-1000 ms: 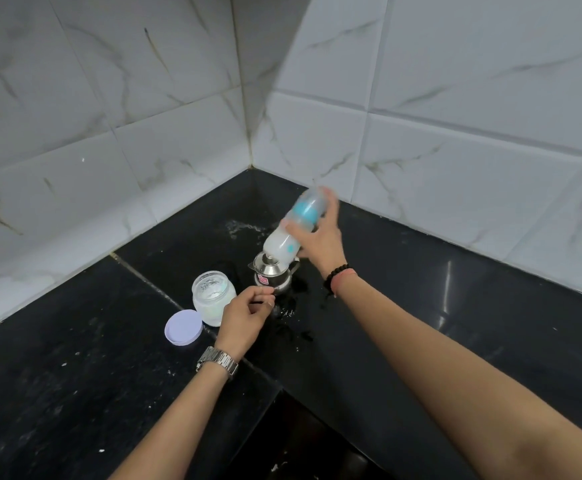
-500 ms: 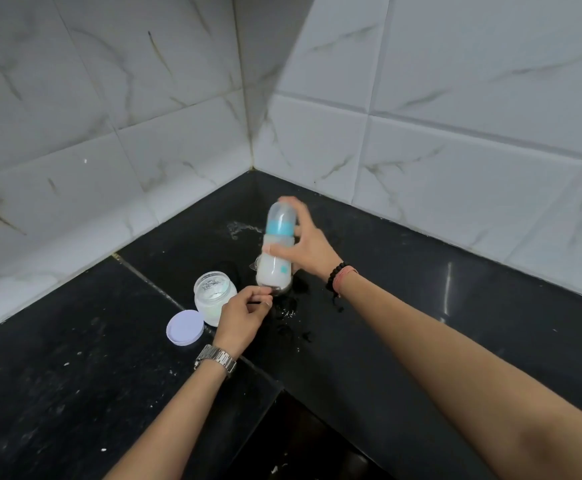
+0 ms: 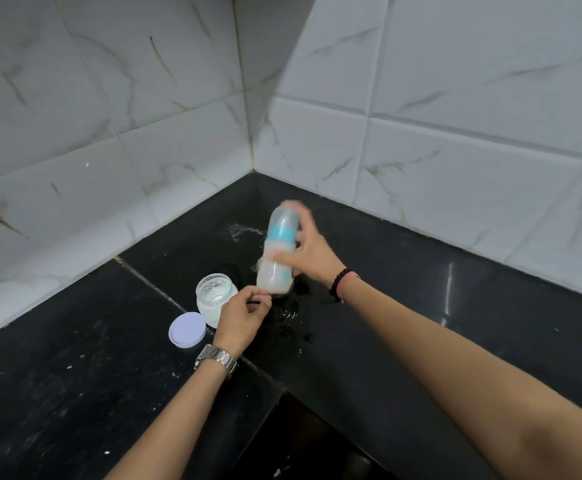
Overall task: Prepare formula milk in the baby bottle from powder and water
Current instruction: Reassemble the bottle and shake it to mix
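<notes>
Head view: right hand [image 3: 312, 252] still grips the blurred, seemingly upright baby bottle [image 3: 278, 252], no longer tilted.

Counter [image 3: 421, 306]: black stone, shiny, smooth, wet spots and white specks on it.
Wall tiles [image 3: 455, 98]: white with grey veins, smooth, bit glossy.
Baby bottle [image 3: 277, 258]: cloudy see-through plastic, milky inside, blue plastic ring, blurry.
Jar [image 3: 213, 299]: clear, frosted look, white powder inside; glass or plastic, cannot tell.
Lid [image 3: 187, 330]: pale purple plastic, smooth, matt.
Watch [image 3: 216, 356]: silver metal links, shiny.
Bracelet [image 3: 338, 284]: black beads, dull.
</notes>
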